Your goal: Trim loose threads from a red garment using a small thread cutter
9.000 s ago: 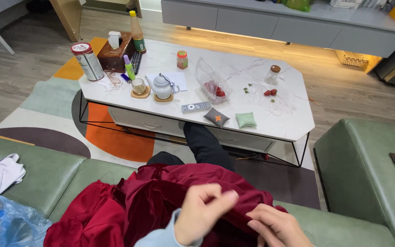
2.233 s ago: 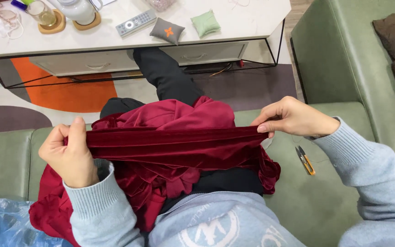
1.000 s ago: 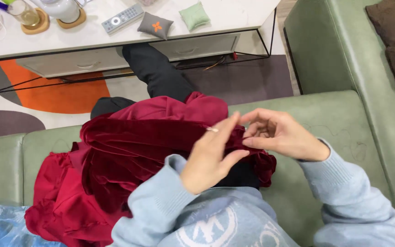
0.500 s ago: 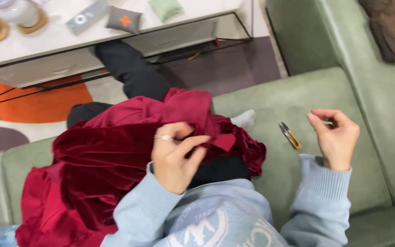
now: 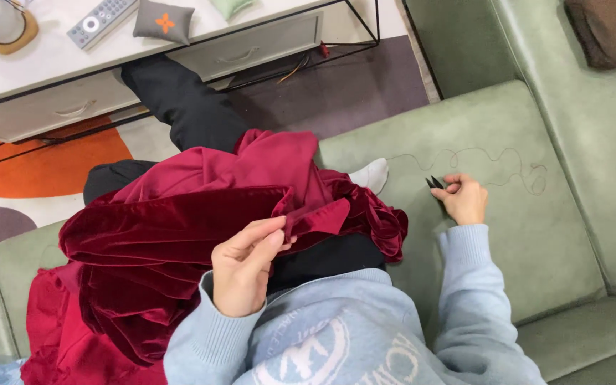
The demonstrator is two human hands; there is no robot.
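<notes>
Right hand (image 5: 463, 199) now gripping snips (image 5: 434, 182), left hand (image 5: 245, 267) pinching red velvet (image 5: 180, 228)

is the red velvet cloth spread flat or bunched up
Bunched up. The red velvet cloth lies in heaped folds over the lap, and the left hand pinches one folded edge.

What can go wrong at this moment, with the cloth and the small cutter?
1. The left hand pinches only an edge of the dark red velvet cloth; the slippery fabric may slide off the lap.
2. The right hand holds small snips with points exposed on the green sofa; they may scratch it or prick a finger.
3. The loose thread may tangle.
</notes>
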